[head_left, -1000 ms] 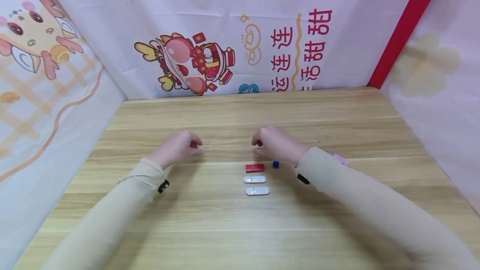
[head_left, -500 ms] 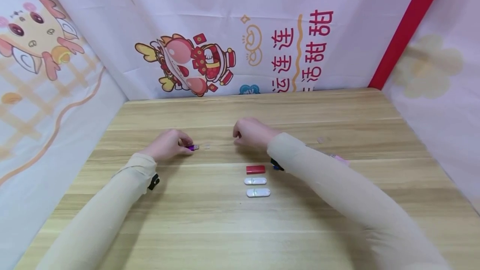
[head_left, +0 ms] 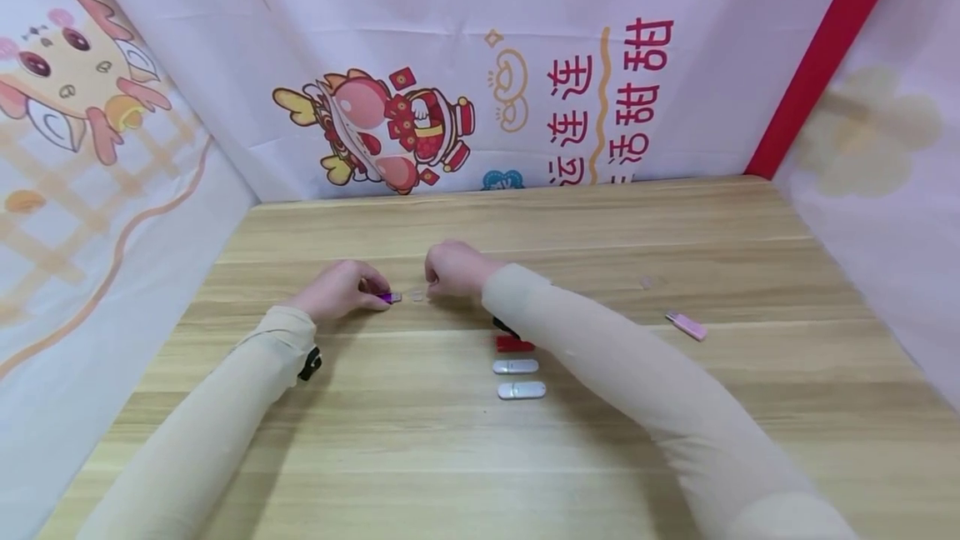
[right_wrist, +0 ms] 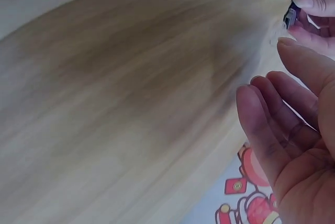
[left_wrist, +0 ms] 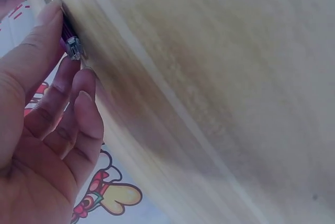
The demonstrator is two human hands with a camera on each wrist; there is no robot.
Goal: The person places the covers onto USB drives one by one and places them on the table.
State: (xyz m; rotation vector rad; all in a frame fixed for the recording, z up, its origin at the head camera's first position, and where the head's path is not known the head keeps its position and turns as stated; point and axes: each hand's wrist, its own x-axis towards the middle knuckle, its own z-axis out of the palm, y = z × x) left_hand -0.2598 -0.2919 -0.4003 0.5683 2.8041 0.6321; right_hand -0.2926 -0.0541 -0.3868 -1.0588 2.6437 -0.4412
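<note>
1. While your left hand (head_left: 341,286) is low at the table (head_left: 375,423), its thumb and forefinger pinch the purple stick (head_left: 384,298); the other fingers are loosely bent.
2. The metal end of this stick points toward your right hand (head_left: 457,270), and between them a small clear piece (head_left: 417,296) lies on the wood.
3. Your right hand is just beside this piece, its thumb standing apart from softly bent fingers, and it holds nothing; whether a fingertip touches the piece, I cannot tell.
4. Nearer to you, the red stick (head_left: 513,345) is partly covered by your right sleeve (head_left: 600,332); then come one white stick (head_left: 516,367) and another white stick (head_left: 522,391), almost parallel.
5. Well apart at the right, the pink stick (head_left: 687,327) lies aslant, with a second clear piece (head_left: 647,282) near it, farther from you.
</note>
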